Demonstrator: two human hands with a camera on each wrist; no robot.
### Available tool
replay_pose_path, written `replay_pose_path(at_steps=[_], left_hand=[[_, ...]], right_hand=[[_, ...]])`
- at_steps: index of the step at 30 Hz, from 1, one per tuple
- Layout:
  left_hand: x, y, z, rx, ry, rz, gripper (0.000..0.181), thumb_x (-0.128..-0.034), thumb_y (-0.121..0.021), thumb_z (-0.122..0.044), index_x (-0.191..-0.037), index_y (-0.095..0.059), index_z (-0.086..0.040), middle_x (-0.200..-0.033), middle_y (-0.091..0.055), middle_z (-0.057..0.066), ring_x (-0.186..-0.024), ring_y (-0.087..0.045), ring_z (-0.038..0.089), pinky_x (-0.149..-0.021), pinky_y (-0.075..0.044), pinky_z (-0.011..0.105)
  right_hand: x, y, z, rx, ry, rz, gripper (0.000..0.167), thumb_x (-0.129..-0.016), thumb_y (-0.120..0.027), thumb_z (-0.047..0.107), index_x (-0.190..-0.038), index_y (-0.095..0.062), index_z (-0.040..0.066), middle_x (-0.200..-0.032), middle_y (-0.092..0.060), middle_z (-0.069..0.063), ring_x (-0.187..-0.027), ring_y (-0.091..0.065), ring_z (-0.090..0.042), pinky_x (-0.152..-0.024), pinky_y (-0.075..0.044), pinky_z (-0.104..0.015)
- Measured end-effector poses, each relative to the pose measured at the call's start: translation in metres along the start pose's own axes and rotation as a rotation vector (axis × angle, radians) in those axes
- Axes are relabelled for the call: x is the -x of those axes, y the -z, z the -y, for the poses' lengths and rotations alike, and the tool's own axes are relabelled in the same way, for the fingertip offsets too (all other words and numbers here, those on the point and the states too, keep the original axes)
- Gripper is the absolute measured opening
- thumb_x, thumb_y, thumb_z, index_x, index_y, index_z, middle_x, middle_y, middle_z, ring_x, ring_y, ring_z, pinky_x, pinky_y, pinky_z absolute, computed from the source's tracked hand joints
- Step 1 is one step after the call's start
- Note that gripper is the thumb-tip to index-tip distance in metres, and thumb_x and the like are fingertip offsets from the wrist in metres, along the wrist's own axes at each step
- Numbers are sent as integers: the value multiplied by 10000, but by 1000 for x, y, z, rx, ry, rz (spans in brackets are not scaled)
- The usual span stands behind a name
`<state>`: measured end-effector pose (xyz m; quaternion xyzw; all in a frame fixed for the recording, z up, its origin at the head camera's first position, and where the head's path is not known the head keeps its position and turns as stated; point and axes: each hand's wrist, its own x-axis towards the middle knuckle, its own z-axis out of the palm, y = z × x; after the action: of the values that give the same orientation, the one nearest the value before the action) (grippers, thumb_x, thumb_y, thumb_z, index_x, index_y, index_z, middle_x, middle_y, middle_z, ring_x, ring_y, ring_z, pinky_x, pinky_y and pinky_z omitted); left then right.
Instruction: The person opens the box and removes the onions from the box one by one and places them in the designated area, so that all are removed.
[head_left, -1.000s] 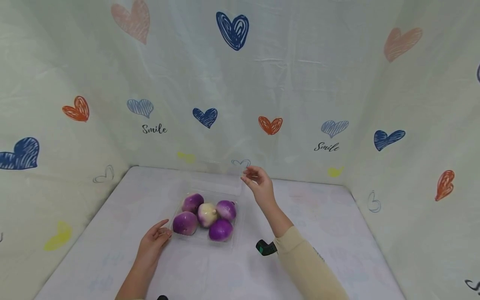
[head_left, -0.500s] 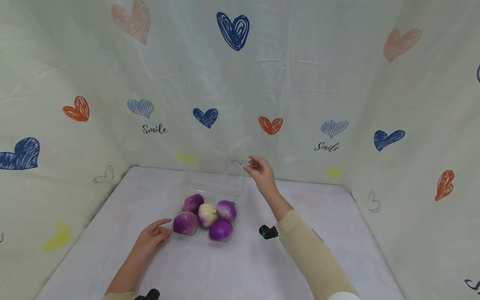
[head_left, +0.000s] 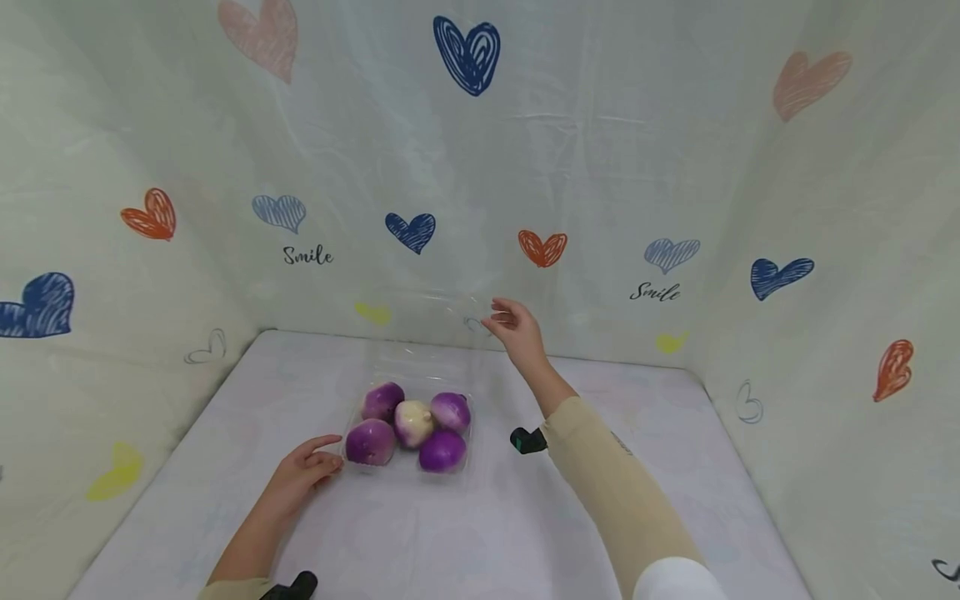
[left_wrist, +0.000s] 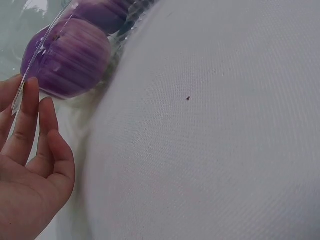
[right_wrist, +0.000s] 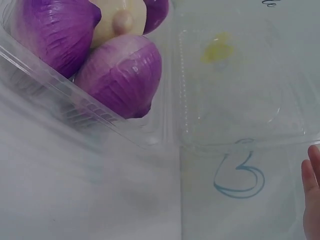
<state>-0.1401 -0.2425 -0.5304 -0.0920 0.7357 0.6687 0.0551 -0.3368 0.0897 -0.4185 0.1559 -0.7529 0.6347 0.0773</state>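
A clear plastic container (head_left: pixel 444 477) holds several purple-and-white onion-like vegetables (head_left: pixel 442 451); its hinged lid (head_left: pixel 423 321) stands raised at the back. At the container's left side is my left hand (head_left: pixel 296 475); the left wrist view has the fingers of that hand (left_wrist: pixel 37 160) on both sides of the clear rim (left_wrist: pixel 31 65), pinching it. My right hand (head_left: pixel 521 333) is raised beside the lid's right edge, fingers loosely extended and parted from the thumb. In the right wrist view, the fingertips of the right hand (right_wrist: pixel 312 190) are by a lid corner; contact is unclear.
The white-covered table (head_left: pixel 622 483) meets a pale curtain (head_left: pixel 585 167) printed with hearts behind and at both sides. A black device (head_left: pixel 528 440) is at the right forearm, and another (head_left: pixel 296 587) at the left wrist.
The lid has swung up and back from its lower position. My right hand has risen with it and its fingers have spread a little. The left hand stays at the container's side.
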Motion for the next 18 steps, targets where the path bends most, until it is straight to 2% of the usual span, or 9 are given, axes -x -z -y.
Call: replay_pose_path(at_steps=[8,13,18], left_hand=[[-1,0,3,53,-11,14,477,-961,-592,-45,-1367,-402,118,-919,-691,62,-826,-618,103,-745,-488,242],[0,-2,2,51,-1,-7,460,-956,-593,-35,-1363,-425,102,-916,-695,72,-827,-621,116,-747,-487,244],[1,-1,1,52,2,-11,456,-965,-584,-35,-1366,-416,103,-903,-694,55,-825,-623,125,-733,-484,248]], right_hand=[[0,-2,-10,44,-84,14,537,-887,-726,120,-1360,-514,-18,-1370,-523,-163,-1228,-516,-301,-1012,-423,-401],[3,-2,-15,61,-96,26,536,-895,-722,134,-1372,-515,4,-1420,-494,-108,-1267,-482,-276,-1031,-405,-398],[6,-4,-15,68,-98,37,526,-899,-722,158,-1360,-523,2,-1409,-495,-119,-1265,-473,-316,-1027,-404,-418]])
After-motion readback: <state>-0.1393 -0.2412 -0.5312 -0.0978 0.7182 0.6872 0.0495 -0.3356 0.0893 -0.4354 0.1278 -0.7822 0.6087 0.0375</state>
